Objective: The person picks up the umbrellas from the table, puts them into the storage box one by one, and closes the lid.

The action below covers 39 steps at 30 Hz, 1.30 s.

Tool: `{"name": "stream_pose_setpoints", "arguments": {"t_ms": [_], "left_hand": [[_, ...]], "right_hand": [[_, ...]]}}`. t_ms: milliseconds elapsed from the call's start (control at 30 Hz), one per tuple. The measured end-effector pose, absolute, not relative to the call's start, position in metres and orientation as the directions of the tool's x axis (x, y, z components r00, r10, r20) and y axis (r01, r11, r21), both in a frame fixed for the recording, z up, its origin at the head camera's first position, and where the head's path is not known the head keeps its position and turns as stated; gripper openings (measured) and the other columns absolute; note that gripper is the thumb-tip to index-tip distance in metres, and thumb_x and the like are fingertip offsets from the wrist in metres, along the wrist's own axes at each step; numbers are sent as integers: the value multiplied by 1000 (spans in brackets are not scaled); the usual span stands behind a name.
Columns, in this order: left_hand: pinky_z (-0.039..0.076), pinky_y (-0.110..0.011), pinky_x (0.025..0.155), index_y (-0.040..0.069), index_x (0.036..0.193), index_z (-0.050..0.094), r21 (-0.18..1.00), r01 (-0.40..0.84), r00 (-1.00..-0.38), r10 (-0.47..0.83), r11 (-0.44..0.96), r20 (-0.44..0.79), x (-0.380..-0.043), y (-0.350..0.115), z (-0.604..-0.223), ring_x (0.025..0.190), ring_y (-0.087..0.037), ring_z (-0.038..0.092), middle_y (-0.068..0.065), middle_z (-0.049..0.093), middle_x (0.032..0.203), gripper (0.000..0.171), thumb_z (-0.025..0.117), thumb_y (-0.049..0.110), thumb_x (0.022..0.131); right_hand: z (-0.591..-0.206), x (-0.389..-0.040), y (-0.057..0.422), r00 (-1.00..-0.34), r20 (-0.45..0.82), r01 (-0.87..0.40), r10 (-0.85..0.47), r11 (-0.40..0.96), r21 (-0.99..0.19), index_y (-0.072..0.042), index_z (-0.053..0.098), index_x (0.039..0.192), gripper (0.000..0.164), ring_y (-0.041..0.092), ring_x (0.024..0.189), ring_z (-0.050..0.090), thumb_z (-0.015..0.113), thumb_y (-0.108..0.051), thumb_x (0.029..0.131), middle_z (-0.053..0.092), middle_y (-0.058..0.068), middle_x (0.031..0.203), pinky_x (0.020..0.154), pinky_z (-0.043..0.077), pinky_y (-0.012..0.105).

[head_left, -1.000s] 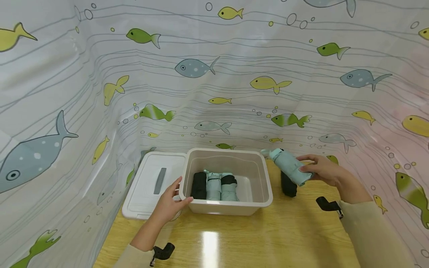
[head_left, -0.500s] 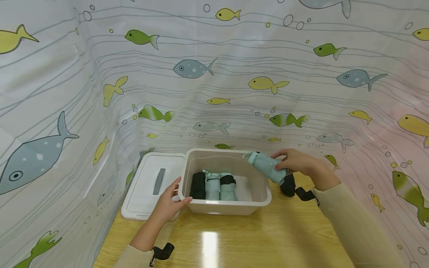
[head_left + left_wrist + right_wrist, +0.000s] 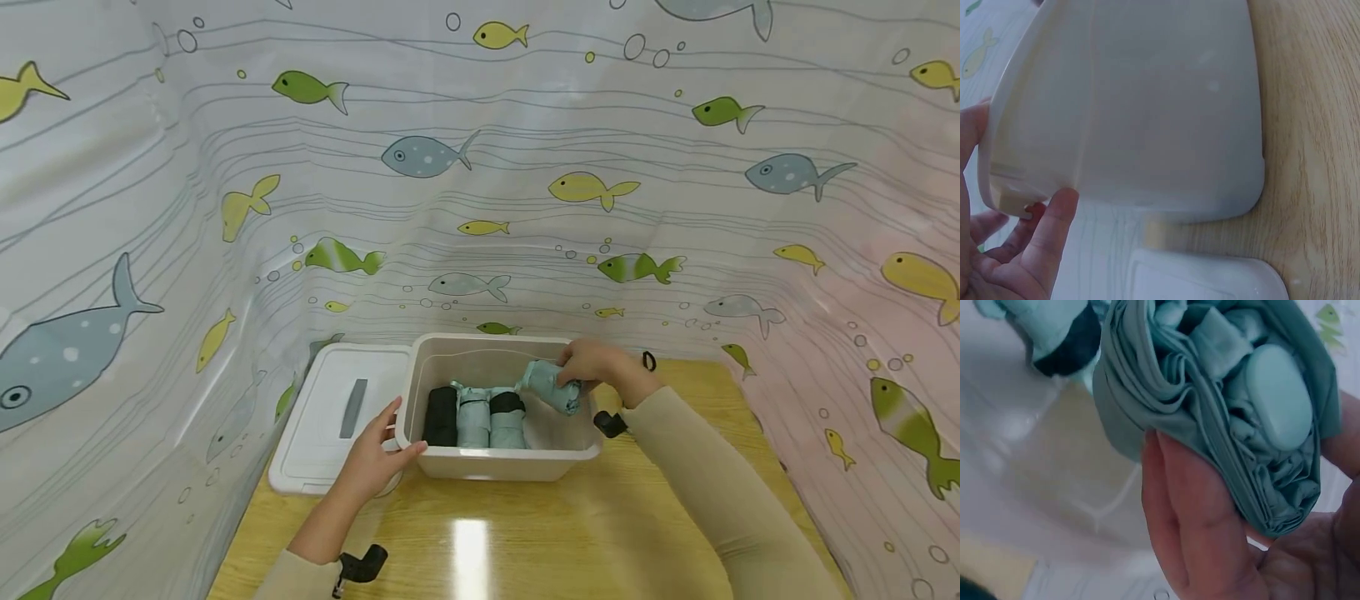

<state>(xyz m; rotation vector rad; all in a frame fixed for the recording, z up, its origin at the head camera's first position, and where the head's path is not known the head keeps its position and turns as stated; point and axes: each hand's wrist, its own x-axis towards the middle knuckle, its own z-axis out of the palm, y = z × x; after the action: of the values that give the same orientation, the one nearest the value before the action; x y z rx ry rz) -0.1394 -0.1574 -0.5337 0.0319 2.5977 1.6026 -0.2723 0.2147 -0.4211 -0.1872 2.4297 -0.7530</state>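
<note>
My right hand (image 3: 602, 364) holds a mint-green folded umbrella (image 3: 551, 387) over the right part of the beige storage box (image 3: 510, 455). In the right wrist view, the end of this umbrella (image 3: 1279, 397) shows rolled fabric and a pale oval cap, with fingers and thumb around it. Side by side in the box's left part lie a black folded umbrella (image 3: 441, 417), a mint-green one (image 3: 473, 421) and another mint-green one with a black band (image 3: 507, 427). My left hand (image 3: 375, 454) grips the box at its front left corner, fingers at the rim and thumb against the wall.
A white lid (image 3: 318, 425) with a grey handle lies left of the box on the wooden table (image 3: 480, 550). A black loop (image 3: 649, 361) shows behind my right forearm. A fish-print curtain (image 3: 480, 192) encloses the table at the back and sides.
My right hand has carried the mint-green umbrella leftward and down from beside the box to inside its right part. The black umbrella on the table is now hidden by my arm. My left hand stays put.
</note>
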Motion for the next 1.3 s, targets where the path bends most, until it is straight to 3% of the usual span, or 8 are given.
{"name": "stream_pose_setpoints", "arguments": {"t_ms": [133,367,533,800,900,1033,1133,1300], "left_hand": [[56,-42,93,18,160,26,894,-31,-996,58,447,-64,-139,-157,-534,129,-39,50,-19,46,144,97,82,39,84],[56,-42,92,17,160,26,895,-26,-996,63,446,-60,-140,-156,-534,129,-40,50,-20,46,145,97,82,40,84],[56,-42,93,18,160,26,895,-31,-995,68,444,-68,-141,-155,-534,129,-39,49,-20,45,145,95,81,39,85],[56,-44,94,17,160,25,895,-39,-995,70,444,-78,-142,-157,-533,131,-42,47,-21,44,146,97,82,38,85],[55,-44,94,16,160,25,896,-37,-995,69,442,-75,-142,-157,-533,131,-42,47,-21,44,146,97,82,37,85],[55,-44,94,16,160,25,895,-39,-994,70,445,-78,-142,-155,-532,131,-42,48,-21,45,146,97,81,37,85],[55,-43,94,17,160,25,892,-41,-994,71,451,-81,-141,-155,-532,131,-42,48,-20,45,146,97,81,39,85],[55,-44,93,18,160,25,884,-44,-995,62,466,-82,-140,-156,-531,131,-42,47,-21,44,147,96,80,40,86]], "right_hand": [[-434,-277,198,-814,-503,26,-292,846,-533,5,67,118,37,23,85,65,71,-12,86,64,14,106,72,61,34],[-460,-279,183,-828,-518,122,-215,833,-540,2,67,84,8,20,71,60,71,-4,80,58,9,87,66,61,35],[-471,-279,181,-818,-536,144,-207,829,-540,1,63,75,6,21,68,62,68,0,78,60,9,84,66,61,35],[-484,-280,178,-774,-602,237,-199,790,-566,7,67,99,20,28,91,65,76,-4,84,63,14,103,77,60,38],[-491,-280,178,-735,-651,341,-192,725,-599,8,62,121,42,36,108,62,78,-2,84,59,20,122,86,58,41],[-504,-278,175,-673,-711,453,-203,647,-613,6,35,151,79,45,127,51,76,6,84,42,27,148,93,55,47],[-512,-277,174,-662,-716,415,-223,687,-597,2,24,157,90,45,125,53,75,8,83,39,29,150,91,56,49],[-515,-278,168,-707,-666,207,-236,832,-515,-5,26,158,93,37,109,62,79,1,82,47,25,143,83,59,45]]}}
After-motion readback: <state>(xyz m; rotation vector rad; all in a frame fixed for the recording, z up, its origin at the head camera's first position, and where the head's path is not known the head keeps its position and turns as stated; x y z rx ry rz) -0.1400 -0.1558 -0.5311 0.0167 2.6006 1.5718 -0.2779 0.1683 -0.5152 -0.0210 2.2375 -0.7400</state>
